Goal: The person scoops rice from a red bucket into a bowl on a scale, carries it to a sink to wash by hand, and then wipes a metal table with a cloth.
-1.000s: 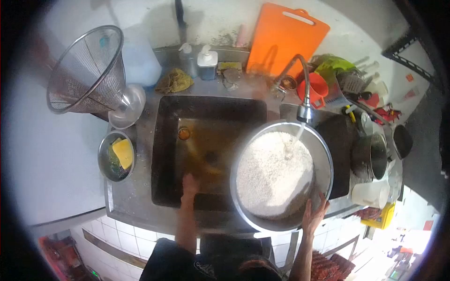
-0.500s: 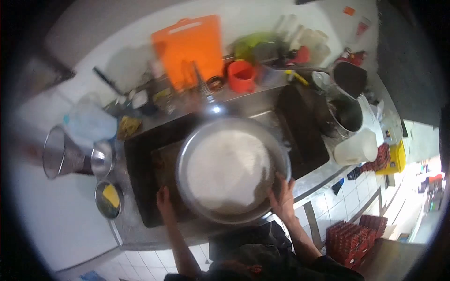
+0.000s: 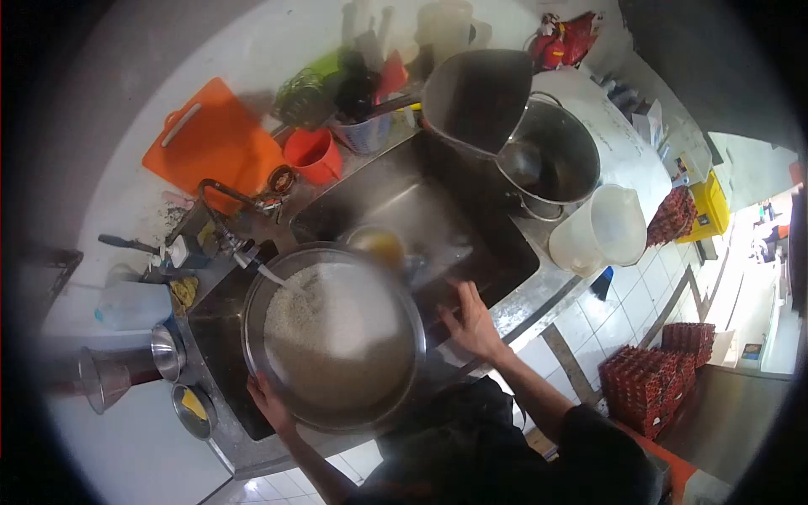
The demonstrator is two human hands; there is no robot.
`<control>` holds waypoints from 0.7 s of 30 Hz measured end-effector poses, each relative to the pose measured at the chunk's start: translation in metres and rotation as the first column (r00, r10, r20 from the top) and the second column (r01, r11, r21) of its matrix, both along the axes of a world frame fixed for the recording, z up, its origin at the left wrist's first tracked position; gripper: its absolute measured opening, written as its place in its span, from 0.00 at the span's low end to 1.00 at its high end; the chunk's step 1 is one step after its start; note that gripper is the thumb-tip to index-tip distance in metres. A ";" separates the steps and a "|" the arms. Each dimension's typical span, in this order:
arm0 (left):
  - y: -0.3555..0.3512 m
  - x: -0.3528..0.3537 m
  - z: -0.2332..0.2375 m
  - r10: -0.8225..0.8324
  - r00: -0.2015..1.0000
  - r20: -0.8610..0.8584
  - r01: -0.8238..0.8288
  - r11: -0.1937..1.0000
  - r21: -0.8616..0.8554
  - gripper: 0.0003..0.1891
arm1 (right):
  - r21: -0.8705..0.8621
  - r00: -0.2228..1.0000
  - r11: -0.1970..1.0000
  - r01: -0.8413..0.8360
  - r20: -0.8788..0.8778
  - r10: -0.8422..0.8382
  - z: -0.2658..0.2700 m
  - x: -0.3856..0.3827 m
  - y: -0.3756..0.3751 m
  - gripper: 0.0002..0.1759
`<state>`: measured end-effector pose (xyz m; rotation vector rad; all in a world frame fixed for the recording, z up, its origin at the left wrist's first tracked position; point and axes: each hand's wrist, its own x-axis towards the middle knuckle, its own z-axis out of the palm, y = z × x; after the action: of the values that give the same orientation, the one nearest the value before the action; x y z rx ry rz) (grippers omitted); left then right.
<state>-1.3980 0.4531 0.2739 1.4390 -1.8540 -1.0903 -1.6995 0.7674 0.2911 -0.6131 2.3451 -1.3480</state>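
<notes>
Down over the left part of a dark sink (image 3: 497, 261), a wide metal bowl (image 3: 416, 353), heavy to judge by its load, slippery if wet, best taken by opposite sides of the rim. At its near-left wall, left hand (image 3: 271, 404), fingers slightly spread, perhaps touching. Off its right side, right hand (image 3: 475, 326), empty, fingers loosely spread. Under the tap (image 3: 246, 254), pale grains (image 3: 337, 362), loose, prone to slosh.

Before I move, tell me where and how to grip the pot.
Best grip: near handle and far handle, one hand each, coming from the right. These loops sit on opposite sides of the upright pot, and the dark pan seems to block its left side.
</notes>
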 end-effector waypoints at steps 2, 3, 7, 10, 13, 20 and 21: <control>0.007 -0.003 -0.005 0.023 1.000 -0.016 -0.023 0.999 -0.027 0.27 | 0.048 1.000 0.999 -0.025 -0.009 0.026 -0.027 -0.024 0.006 0.31; 0.011 -0.004 -0.007 0.028 0.999 -0.042 -0.030 0.998 -0.057 0.27 | 0.147 0.996 0.987 -0.071 -0.052 0.079 -0.047 -0.035 0.009 0.30; 0.020 -0.012 0.003 0.034 0.999 0.029 -0.030 0.990 -0.134 0.28 | 0.524 0.957 0.805 -0.279 0.087 0.275 -0.084 -0.066 0.002 0.30; 0.022 -0.014 0.007 0.048 0.999 0.001 -0.048 0.998 -0.032 0.32 | 0.537 0.908 0.751 -0.384 0.072 0.412 -0.112 -0.073 -0.012 0.25; 0.029 -0.023 0.017 0.112 0.982 0.154 -0.090 0.986 -0.143 0.31 | 0.535 0.880 0.714 -0.452 0.136 0.455 -0.118 -0.064 -0.034 0.24; 0.025 -0.015 0.008 0.159 0.971 0.179 -0.126 0.975 -0.184 0.30 | 0.436 0.840 0.719 -0.542 0.298 0.453 -0.119 -0.037 -0.045 0.27; 0.027 -0.019 0.009 0.132 0.983 0.127 -0.112 0.981 -0.157 0.29 | 0.430 0.827 0.706 -0.562 0.294 0.479 -0.121 -0.034 -0.042 0.27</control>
<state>-1.4171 0.4801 0.2827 1.5500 -1.8694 -0.7935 -1.7332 0.7258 0.1705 -0.8735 2.0296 -0.4763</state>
